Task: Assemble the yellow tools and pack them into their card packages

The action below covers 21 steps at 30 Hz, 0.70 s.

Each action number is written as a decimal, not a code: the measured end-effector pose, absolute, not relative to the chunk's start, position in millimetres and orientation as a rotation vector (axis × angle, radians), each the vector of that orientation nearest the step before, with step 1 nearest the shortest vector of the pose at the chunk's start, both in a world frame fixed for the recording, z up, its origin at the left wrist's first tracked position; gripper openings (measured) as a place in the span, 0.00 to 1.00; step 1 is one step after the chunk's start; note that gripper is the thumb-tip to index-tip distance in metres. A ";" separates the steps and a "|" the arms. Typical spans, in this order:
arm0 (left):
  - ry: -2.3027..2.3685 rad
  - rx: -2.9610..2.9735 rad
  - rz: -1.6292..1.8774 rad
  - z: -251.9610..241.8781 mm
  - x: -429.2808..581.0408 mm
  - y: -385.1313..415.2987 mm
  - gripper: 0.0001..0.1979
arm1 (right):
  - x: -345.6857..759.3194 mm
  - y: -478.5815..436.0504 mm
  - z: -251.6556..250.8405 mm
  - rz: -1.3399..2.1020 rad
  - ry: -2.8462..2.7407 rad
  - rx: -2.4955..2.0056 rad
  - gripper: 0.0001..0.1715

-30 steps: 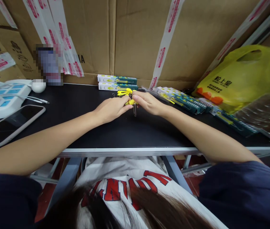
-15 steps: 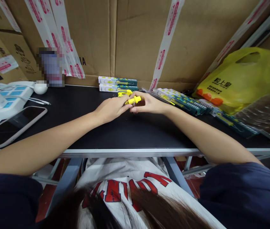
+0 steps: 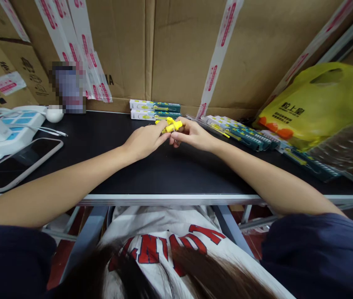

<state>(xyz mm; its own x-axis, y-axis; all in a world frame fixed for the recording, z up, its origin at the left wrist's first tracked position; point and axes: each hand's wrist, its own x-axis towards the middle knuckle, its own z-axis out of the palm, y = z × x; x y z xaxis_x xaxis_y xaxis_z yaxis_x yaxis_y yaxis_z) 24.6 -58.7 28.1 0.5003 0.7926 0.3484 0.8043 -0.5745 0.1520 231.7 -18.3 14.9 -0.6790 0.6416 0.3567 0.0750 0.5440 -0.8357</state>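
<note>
Matt black tabletop (image 3: 107, 137), glossy yellow plastic piece (image 3: 174, 126), brown cardboard boxes (image 3: 176, 45) behind.

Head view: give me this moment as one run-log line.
left hand: pinching yellow piece | right hand: pinching same piece | behind: two green-white boxes | right: yellow bag | left: phone

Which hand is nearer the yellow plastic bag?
Right. The right hand is mid-table, left of the yellow plastic bag; the left hand sits farther left still.
</note>
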 end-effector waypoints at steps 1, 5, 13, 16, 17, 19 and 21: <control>-1.429 -2.702 -0.622 27.5 24.4 -58.0 0.17 | 232.5 -17.3 15.5 1.113 -2.117 -0.579 0.24; -1.393 -2.750 -0.720 24.7 23.8 -54.6 0.17 | 236.8 -13.4 18.0 1.212 -2.091 -0.603 0.24; -1.413 -2.795 -0.883 21.2 24.0 -50.6 0.15 | 238.9 -12.8 14.9 1.224 -2.170 -0.620 0.20; -1.424 -2.828 -0.926 20.4 24.7 -50.5 0.13 | 239.5 -12.8 15.3 1.236 -2.166 -0.632 0.15; -1.422 -2.836 -0.942 20.3 24.9 -50.6 0.12 | 239.8 -12.8 15.9 1.239 -2.165 -0.633 0.14; -1.416 -2.843 -0.966 20.1 25.6 -51.1 0.11 | 240.3 -12.8 17.2 1.242 -2.161 -0.635 0.16; -1.422 -2.838 -0.971 20.2 26.2 -51.6 0.11 | 240.5 -13.3 18.4 1.244 -2.154 -0.640 0.18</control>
